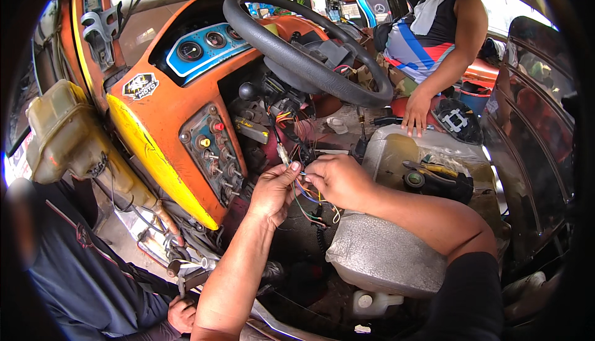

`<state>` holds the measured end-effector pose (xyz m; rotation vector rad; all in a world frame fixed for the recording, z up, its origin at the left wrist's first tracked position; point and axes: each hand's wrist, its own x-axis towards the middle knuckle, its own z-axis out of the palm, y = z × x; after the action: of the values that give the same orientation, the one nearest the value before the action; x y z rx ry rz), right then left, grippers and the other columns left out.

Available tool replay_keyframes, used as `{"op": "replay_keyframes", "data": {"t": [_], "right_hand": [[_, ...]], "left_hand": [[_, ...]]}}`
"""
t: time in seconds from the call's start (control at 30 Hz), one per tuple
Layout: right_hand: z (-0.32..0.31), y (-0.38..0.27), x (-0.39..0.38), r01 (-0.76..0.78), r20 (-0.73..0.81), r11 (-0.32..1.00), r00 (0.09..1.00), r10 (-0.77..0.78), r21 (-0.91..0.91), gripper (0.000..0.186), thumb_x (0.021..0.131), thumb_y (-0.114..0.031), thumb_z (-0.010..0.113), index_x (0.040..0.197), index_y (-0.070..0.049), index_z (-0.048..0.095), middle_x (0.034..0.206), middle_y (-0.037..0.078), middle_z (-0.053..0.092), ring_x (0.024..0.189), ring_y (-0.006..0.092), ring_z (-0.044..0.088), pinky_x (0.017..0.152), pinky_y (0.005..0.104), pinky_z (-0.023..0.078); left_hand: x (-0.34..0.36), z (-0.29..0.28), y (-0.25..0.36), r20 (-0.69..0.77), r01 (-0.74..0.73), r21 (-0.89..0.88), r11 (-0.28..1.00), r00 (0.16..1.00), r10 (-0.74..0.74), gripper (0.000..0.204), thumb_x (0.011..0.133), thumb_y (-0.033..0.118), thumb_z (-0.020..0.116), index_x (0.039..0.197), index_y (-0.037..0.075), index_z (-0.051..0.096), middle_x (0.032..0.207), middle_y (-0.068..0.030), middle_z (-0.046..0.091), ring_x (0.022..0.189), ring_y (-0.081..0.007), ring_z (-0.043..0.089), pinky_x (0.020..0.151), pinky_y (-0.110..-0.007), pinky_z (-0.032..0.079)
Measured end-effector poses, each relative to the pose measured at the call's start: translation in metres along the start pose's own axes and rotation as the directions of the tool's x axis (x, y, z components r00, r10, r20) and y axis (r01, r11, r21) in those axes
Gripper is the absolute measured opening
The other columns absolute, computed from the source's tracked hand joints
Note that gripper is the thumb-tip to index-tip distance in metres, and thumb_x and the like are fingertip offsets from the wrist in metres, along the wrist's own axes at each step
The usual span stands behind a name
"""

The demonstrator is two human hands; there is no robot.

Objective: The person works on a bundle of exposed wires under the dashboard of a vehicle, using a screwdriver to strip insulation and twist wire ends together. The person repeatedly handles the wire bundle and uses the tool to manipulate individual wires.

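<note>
Both of my hands meet below the steering wheel at a bundle of thin coloured wires (299, 206). My left hand (270, 193) is closed, its thumb pressing a wire against the fingers. Close beside it, my right hand (343, 182) pinches a wire at its fingertips, where a small bluish bit shows; whether it is a bare end or a sleeve, I cannot tell. Just above my left thumb is a pale wire connector (283, 154). Loose green, blue and white wires hang beneath my hands, and orange and yellow wires (286, 117) spread out under the steering column.
The black steering wheel (238, 20) arches above my hands. An orange dashboard with a switch panel (214, 155) stands at the left. A silver padded cover (387, 251) lies under my right forearm. One person (427, 37) leans in at the right; another (93, 260) stands lower left.
</note>
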<state>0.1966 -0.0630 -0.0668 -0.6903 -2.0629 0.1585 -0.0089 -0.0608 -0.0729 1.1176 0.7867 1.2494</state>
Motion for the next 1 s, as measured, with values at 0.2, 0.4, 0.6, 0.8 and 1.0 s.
{"op": "replay_keyframes", "data": {"t": [0.2,0.4,0.6,0.8,1.0], "right_hand": [[-0.019,0.003,0.002,-0.08,0.05,0.995,0.996,0.077,0.054,0.013,0.094,-0.012,0.072,0.087,-0.001,0.072,0.083,0.023,0.07,0.083,0.0436,0.072,0.076,0.0529,0.055],[-0.023,0.011,0.0,-0.138,0.07,0.976,0.989,0.127,0.17,0.013,0.095,-0.013,0.073,0.097,0.0,0.078,0.085,0.023,0.073,0.083,0.0408,0.074,0.077,0.0485,0.057],[-0.027,0.014,-0.004,-0.245,0.148,0.953,0.964,0.22,0.176,0.015,0.098,-0.016,0.074,0.097,-0.002,0.079,0.082,0.021,0.073,0.076,0.0347,0.074,0.075,0.0452,0.057],[-0.017,0.014,-0.006,-0.235,0.135,0.951,0.968,0.211,0.203,0.015,0.099,-0.015,0.074,0.097,0.0,0.077,0.08,0.018,0.073,0.072,0.0265,0.071,0.071,0.043,0.055],[-0.021,0.019,-0.006,-0.352,0.222,0.87,0.931,0.288,0.346,0.017,0.1,-0.016,0.073,0.093,0.0,0.076,0.075,0.013,0.071,0.065,0.0202,0.067,0.063,0.04,0.052]], "left_hand": [[-0.029,0.046,0.007,-0.168,-0.326,0.801,0.503,0.683,0.711,0.038,0.096,0.013,0.084,0.127,0.002,0.067,0.113,-0.0055,0.068,0.093,-0.0183,0.063,0.088,-0.032,0.052],[-0.027,0.048,0.067,0.727,-0.568,0.683,-0.459,0.585,0.36,0.047,0.08,0.013,0.083,0.127,0.011,0.075,0.132,-0.0095,0.072,0.132,-0.0367,0.061,0.121,-0.058,0.038],[-0.006,0.042,0.088,0.718,-0.625,0.626,-0.466,0.696,0.03,0.033,0.086,0.019,0.083,0.119,0.014,0.08,0.117,-0.0076,0.076,0.127,-0.0291,0.064,0.125,-0.058,0.035],[0.002,0.041,0.092,0.784,-0.704,0.554,-0.443,0.621,-0.007,0.021,0.088,0.016,0.081,0.109,0.012,0.081,0.103,-0.0063,0.073,0.112,-0.0283,0.067,0.118,-0.05,0.043],[0.001,0.043,0.091,0.772,-0.725,0.603,-0.333,0.635,0.018,0.017,0.089,0.014,0.08,0.106,0.01,0.08,0.096,-0.008,0.071,0.107,-0.0306,0.067,0.118,-0.049,0.042]]}}
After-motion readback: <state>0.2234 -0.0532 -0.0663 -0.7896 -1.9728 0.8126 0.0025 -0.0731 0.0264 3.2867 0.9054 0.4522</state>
